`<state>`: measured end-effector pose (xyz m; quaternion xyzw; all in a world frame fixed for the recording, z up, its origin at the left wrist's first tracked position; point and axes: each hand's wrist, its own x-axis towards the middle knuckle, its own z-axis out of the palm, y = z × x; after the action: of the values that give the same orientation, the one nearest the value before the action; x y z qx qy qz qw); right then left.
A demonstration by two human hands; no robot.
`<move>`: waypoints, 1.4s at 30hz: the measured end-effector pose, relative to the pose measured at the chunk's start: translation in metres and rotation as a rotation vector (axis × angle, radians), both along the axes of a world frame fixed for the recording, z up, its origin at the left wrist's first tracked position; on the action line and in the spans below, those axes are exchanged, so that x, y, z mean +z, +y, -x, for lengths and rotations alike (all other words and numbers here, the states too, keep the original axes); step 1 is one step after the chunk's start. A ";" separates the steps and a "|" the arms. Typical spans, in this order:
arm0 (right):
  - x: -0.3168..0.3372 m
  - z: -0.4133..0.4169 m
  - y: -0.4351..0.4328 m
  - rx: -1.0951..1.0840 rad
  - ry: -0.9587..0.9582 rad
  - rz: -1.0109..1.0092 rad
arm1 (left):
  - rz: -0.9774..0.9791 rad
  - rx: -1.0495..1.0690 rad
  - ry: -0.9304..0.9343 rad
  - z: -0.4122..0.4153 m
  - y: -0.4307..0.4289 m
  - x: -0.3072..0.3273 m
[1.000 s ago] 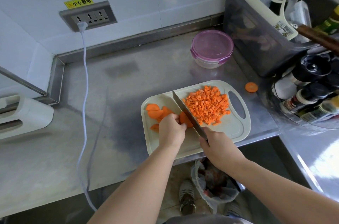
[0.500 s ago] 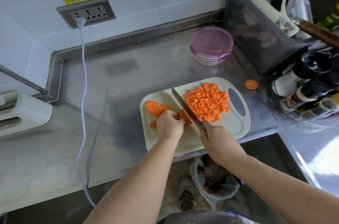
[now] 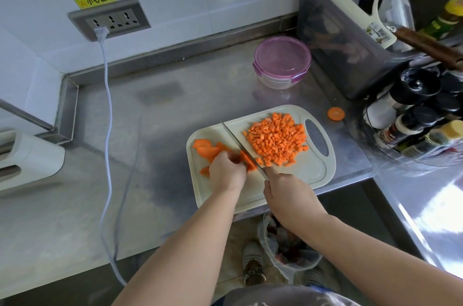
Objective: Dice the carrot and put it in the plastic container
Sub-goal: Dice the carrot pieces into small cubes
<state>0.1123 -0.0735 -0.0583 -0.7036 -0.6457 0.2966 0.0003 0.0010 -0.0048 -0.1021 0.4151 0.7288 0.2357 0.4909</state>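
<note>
A pale cutting board [image 3: 313, 173] lies at the table [image 3: 162, 118] edge. On the board, the left hand [image 3: 226, 173] clamps curled fingers on the carrot slices [image 3: 206, 149], and the right hand [image 3: 288, 193] grips the knife [image 3: 238, 141], blade against the held slices. The diced carrot [image 3: 276, 141] is heaped on the board, right of the blade. The plastic container [image 3: 281, 61], purple lid on, stands behind the board. A stray carrot disc [image 3: 335, 113] lies just beyond the board's handle. Right of the board stand a grey bin [image 3: 333, 42] and seasoning bottles [image 3: 413, 115]; to its left trails a power cord [image 3: 107, 105].
</note>
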 end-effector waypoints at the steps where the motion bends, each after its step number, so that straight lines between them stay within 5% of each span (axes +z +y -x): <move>1: -0.001 0.000 0.000 -0.001 0.001 -0.002 | 0.000 -0.003 -0.002 0.000 0.000 0.000; 16: -0.003 -0.012 0.002 -0.007 -0.039 -0.158 | -0.109 -0.114 0.119 0.002 -0.006 0.011; 21: 0.008 -0.031 0.006 -0.005 -0.083 -0.241 | -0.561 -0.094 0.326 0.013 0.008 0.045; 24: 0.012 -0.037 0.010 0.023 -0.133 -0.262 | -0.788 -0.441 0.534 0.001 0.023 0.076; 28: 0.014 -0.040 0.010 0.048 -0.202 -0.257 | -0.581 -0.984 0.774 -0.024 0.042 0.081; 32: 0.014 -0.040 0.008 0.061 -0.217 -0.241 | -0.422 -1.136 0.809 -0.036 0.055 0.076; 36: 0.013 -0.042 0.007 0.054 -0.199 -0.220 | -0.524 -1.003 0.648 -0.031 0.059 0.077; 39: 0.011 -0.040 0.006 0.006 -0.035 -0.150 | -0.699 -0.607 0.424 -0.015 0.048 0.074; 42: 0.006 -0.033 0.006 -0.086 0.127 -0.090 | -0.676 -0.181 0.296 0.004 0.029 0.062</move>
<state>0.1456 -0.0677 -0.0525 -0.7098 -0.6262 0.3111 0.0856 -0.0029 0.0242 -0.0400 0.6458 0.6334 0.3560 0.2347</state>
